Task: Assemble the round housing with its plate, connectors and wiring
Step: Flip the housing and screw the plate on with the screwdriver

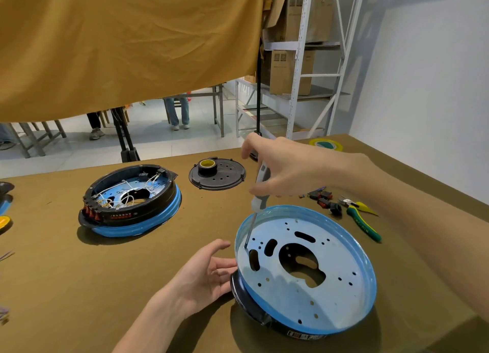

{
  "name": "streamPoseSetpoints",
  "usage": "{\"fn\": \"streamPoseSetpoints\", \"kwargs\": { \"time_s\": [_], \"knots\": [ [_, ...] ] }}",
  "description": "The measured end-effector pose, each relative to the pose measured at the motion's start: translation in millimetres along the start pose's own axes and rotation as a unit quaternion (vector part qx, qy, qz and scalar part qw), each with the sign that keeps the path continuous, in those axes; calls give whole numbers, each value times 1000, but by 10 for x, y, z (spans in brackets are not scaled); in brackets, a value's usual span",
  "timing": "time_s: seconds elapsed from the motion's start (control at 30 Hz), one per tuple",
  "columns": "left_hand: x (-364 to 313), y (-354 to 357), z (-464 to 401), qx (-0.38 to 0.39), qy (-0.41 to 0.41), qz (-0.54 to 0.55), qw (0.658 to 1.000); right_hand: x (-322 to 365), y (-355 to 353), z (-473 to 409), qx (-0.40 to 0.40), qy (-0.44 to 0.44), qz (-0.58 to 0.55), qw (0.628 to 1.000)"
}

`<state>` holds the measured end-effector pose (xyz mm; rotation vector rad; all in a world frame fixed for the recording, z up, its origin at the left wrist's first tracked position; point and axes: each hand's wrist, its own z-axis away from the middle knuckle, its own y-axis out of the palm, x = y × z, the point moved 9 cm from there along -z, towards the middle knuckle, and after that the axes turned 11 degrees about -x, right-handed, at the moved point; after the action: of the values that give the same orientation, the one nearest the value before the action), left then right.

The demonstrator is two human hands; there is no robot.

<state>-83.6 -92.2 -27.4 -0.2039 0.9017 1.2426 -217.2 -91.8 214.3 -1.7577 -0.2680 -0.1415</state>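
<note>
An olive-brown table carries the round housing at five o'clock. The right hand grips a screwdriver; the left hand, fingers relaxed, touches its rim. Shelving stands at one o'clock.

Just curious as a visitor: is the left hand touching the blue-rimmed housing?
Touching. In the head view the left hand has its straight fingertips against the near housing's left rim.
</note>
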Motion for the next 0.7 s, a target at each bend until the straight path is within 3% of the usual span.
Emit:
{"fn": "streamPoseSetpoints", "kwargs": {
  "time_s": [0.17, 0.53, 0.7],
  "knots": [
    [-1, 48, 25, 22, 1, -19, 1000, 8, -19, -5, -64, 4, 47, 997],
    [10, 51, 25, 35, 4, -21, 999, 14, 33, -42, -69, 1, 79, 995],
    [2, 21, 16, 3, 12, -28, 1000, 44, 33, -52, -78, -8, 88, 993]
  ]
}}
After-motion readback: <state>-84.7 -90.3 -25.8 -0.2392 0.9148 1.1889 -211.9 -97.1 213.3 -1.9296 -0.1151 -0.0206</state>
